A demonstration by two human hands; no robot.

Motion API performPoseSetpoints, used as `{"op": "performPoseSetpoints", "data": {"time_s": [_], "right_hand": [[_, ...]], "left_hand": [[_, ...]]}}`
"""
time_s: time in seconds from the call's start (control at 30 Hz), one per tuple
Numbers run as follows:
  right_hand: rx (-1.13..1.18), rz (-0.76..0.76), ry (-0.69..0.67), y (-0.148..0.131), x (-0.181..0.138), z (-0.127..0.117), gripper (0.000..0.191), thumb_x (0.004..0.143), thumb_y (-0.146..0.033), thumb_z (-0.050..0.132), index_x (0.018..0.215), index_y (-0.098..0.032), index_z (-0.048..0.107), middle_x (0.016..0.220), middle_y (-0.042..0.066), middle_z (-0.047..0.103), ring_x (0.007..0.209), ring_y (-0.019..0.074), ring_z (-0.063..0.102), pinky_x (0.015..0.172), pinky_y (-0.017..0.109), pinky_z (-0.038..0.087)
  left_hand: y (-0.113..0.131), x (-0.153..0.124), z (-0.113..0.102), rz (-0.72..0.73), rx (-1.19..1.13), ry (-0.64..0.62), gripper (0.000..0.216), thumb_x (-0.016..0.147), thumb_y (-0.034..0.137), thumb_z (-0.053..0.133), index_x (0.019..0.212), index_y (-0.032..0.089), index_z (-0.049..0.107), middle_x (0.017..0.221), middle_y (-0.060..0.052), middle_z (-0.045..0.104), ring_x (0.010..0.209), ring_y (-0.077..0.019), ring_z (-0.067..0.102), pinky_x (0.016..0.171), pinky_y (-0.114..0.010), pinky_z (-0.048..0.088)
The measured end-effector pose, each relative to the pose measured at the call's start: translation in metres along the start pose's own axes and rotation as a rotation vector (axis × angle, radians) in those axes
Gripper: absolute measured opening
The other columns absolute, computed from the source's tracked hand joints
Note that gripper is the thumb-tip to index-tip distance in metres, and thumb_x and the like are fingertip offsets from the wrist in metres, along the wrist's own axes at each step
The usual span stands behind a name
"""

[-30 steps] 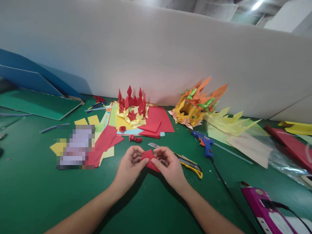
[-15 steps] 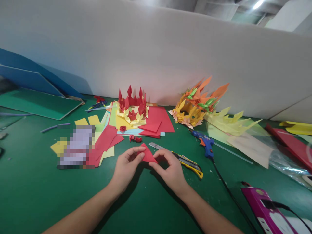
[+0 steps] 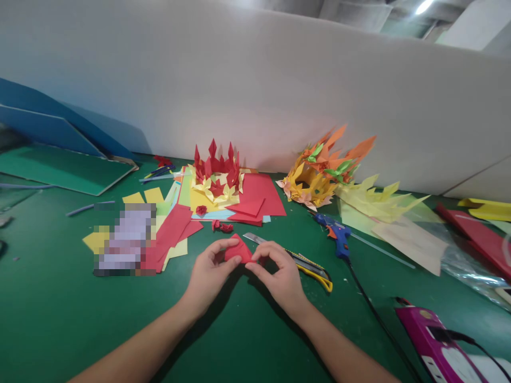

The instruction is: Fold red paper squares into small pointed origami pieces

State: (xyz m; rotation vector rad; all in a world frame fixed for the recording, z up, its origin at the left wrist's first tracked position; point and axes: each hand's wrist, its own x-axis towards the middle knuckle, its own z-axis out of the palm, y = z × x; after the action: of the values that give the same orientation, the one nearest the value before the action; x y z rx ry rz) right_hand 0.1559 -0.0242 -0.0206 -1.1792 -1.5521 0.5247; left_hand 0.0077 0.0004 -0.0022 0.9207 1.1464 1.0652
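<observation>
A small folded piece of red paper [image 3: 238, 251] is held above the green table between both hands. My left hand [image 3: 211, 268] pinches its left side, thumb in front and fingers behind. At its lower right corner, the thumb and forefinger of my right hand [image 3: 277, 271] close on the paper. Just behind the right hand lies a yellow and black utility knife [image 3: 309, 266], its blade extended to the left. Small red folded paper pieces [image 3: 222, 227] rest on the table beyond the red paper.
A red paper crown [image 3: 217, 167] with yellow flowers stands on stacked sheets at the back. Orange and yellow paper crowns [image 3: 319, 178] sit to its right. Nearer are a blue glue gun [image 3: 337, 234] with a cord and a magenta power strip [image 3: 435, 340]. Red paper strips [image 3: 170, 234] lie left.
The red paper has gone from a flat triangle to a more rounded, bent shape. Both hands have shifted slightly, the left thumb moving right along its lower edge.
</observation>
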Motion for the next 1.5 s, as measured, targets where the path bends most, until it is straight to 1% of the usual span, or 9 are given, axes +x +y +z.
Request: {"op": "performPoseSetpoints", "data": {"time_s": [0.13, 0.3, 0.57, 0.7, 0.87, 1.07, 1.2, 1.4, 1.5], "right_hand": [[-0.025, -0.012, -0.011, 0.005, -0.001, 0.0, 0.008, 0.077, -0.026, 0.067, 0.071, -0.022, 0.066, 0.074, 0.001, 0.059, 0.069, 0.0161, 0.056, 0.066, 0.031, 0.045], [-0.058, -0.062, -0.038, 0.006, -0.001, 0.0, 0.009, 0.08, -0.026, 0.065, 0.073, -0.022, 0.069, 0.07, 0.0, 0.057, 0.068, 0.016, 0.056, 0.066, 0.03, 0.045], [-0.051, 0.022, -0.059, 0.003, 0.0, 0.002, 0.013, 0.079, -0.028, 0.064, 0.069, -0.02, 0.067, 0.066, 0.001, 0.058, 0.064, 0.0156, 0.055, 0.06, 0.028, 0.045], [-0.049, 0.041, -0.082, 0.004, 0.0, 0.002, 0.014, 0.079, -0.028, 0.064, 0.068, -0.02, 0.067, 0.066, 0.001, 0.059, 0.065, 0.0161, 0.056, 0.06, 0.028, 0.045], [-0.056, 0.04, -0.114, 0.005, 0.0, 0.002, 0.015, 0.081, -0.028, 0.062, 0.069, -0.02, 0.067, 0.067, 0.001, 0.058, 0.066, 0.0166, 0.057, 0.062, 0.029, 0.045], [-0.07, 0.064, -0.14, 0.004, 0.0, 0.002, 0.017, 0.082, -0.028, 0.06, 0.069, -0.019, 0.067, 0.066, 0.001, 0.057, 0.064, 0.0165, 0.056, 0.06, 0.028, 0.044], [-0.06, 0.068, -0.123, 0.003, 0.0, 0.002, 0.016, 0.081, -0.027, 0.061, 0.067, -0.019, 0.066, 0.066, 0.001, 0.058, 0.064, 0.0164, 0.056, 0.059, 0.028, 0.044], [-0.003, 0.081, -0.074, 0.002, -0.001, 0.003, 0.014, 0.077, -0.027, 0.064, 0.066, -0.019, 0.066, 0.066, 0.002, 0.061, 0.064, 0.0166, 0.057, 0.061, 0.028, 0.046], [0.034, 0.114, -0.063, 0.001, 0.0, 0.002, 0.013, 0.075, -0.028, 0.066, 0.065, -0.02, 0.064, 0.064, 0.001, 0.061, 0.06, 0.0155, 0.056, 0.058, 0.027, 0.046]], "left_hand": [[-0.002, 0.0, 0.0, -0.005, 0.027, -0.027, 0.037, 0.053, 0.024, 0.078, 0.087, 0.016, 0.066, 0.085, -0.006, 0.071, 0.079, -0.0199, 0.066, 0.074, -0.033, 0.052], [-0.008, 0.004, -0.002, 0.033, 0.127, -0.068, 0.036, 0.054, 0.026, 0.075, 0.087, 0.017, 0.064, 0.093, -0.006, 0.07, 0.08, -0.0196, 0.065, 0.07, -0.032, 0.052], [-0.019, 0.004, -0.003, 0.241, 0.19, -0.118, 0.022, 0.063, 0.023, 0.067, 0.085, 0.018, 0.066, 0.102, -0.007, 0.061, 0.092, -0.0199, 0.062, 0.073, -0.03, 0.054], [-0.022, 0.003, -0.004, 0.294, 0.24, -0.15, 0.02, 0.067, 0.019, 0.064, 0.087, 0.02, 0.067, 0.103, -0.007, 0.061, 0.096, -0.0208, 0.061, 0.075, -0.032, 0.055], [-0.021, 0.003, -0.005, 0.302, 0.286, -0.157, 0.021, 0.068, 0.018, 0.062, 0.088, 0.019, 0.068, 0.104, -0.009, 0.061, 0.098, -0.0221, 0.061, 0.077, -0.034, 0.054], [-0.015, 0.002, -0.004, 0.315, 0.28, -0.147, 0.018, 0.067, 0.019, 0.062, 0.083, 0.021, 0.07, 0.098, -0.008, 0.063, 0.093, -0.0212, 0.063, 0.079, -0.036, 0.053], [-0.01, 0.001, -0.003, 0.316, 0.271, -0.13, 0.015, 0.067, 0.02, 0.062, 0.079, 0.022, 0.071, 0.092, -0.007, 0.067, 0.09, -0.0211, 0.062, 0.083, -0.038, 0.051], [-0.007, 0.0, -0.002, 0.275, 0.225, -0.084, 0.012, 0.064, 0.022, 0.066, 0.074, 0.022, 0.071, 0.088, -0.006, 0.068, 0.088, -0.0216, 0.062, 0.083, -0.038, 0.05], [-0.006, 0.0, -0.002, 0.259, 0.207, -0.057, 0.011, 0.062, 0.02, 0.067, 0.072, 0.021, 0.072, 0.085, -0.005, 0.069, 0.086, -0.0214, 0.063, 0.082, -0.037, 0.05]]}}
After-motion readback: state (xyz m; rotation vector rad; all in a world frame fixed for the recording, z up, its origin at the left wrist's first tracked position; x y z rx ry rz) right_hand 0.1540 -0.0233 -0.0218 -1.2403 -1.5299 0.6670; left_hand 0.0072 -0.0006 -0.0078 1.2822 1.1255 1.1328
